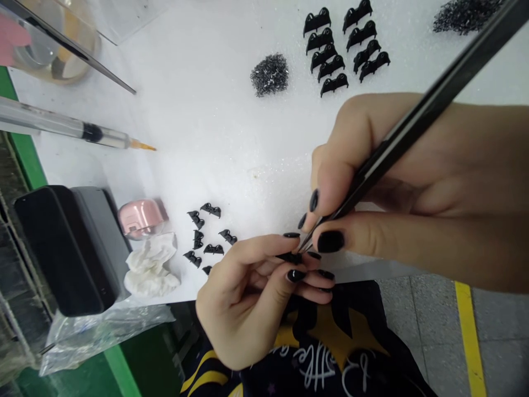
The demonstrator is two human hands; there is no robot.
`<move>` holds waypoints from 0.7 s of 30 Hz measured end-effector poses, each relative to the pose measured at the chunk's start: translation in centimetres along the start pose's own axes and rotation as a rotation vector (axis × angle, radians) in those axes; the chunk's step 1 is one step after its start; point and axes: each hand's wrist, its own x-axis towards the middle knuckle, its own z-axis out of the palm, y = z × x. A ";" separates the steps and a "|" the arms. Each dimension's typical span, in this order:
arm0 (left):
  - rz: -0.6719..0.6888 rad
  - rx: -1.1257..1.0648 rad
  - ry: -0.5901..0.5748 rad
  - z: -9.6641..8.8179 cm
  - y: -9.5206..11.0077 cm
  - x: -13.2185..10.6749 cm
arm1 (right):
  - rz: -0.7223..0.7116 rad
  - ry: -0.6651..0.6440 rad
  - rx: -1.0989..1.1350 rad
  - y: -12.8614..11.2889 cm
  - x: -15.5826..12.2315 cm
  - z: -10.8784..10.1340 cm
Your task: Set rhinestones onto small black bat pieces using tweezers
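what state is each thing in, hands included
left hand, pinching black piece
right hand, gripping tweezers
tweezers, tips at black piece
near black parts, scattered loosely
far black parts, lined up in two rows
dark bits, heaped in two piles
syringe, not held
tissue, crumpled
pink case, looks closed
clear bag, wrinkled

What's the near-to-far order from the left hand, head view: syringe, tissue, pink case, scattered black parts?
From the left hand:
1. Scattered black parts: just up-left, one partly hidden by the hand.
2. Tissue: left, near the table edge.
3. Pink case: left, just above the tissue.
4. Syringe: upper left.
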 end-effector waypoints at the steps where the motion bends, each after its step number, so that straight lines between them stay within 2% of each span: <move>1: 0.004 0.001 0.003 0.0 0.0 -0.1 | -0.004 -0.009 0.023 0.0 0.0 0.0; 6: 0.023 0.034 0.026 0.1 -0.1 -0.1 | -0.009 0.010 0.033 0.4 0.1 0.2; 12: 0.075 0.011 0.011 0.2 -0.3 0.1 | -0.059 0.065 -0.124 0.6 0.2 -0.1; 18: 0.078 0.020 0.005 0.1 -0.3 0.0 | -0.079 -0.008 -0.206 0.5 0.2 -0.7; 21: 0.098 0.020 0.006 0.1 -0.5 0.0 | -0.057 0.011 -0.211 0.3 0.1 -0.7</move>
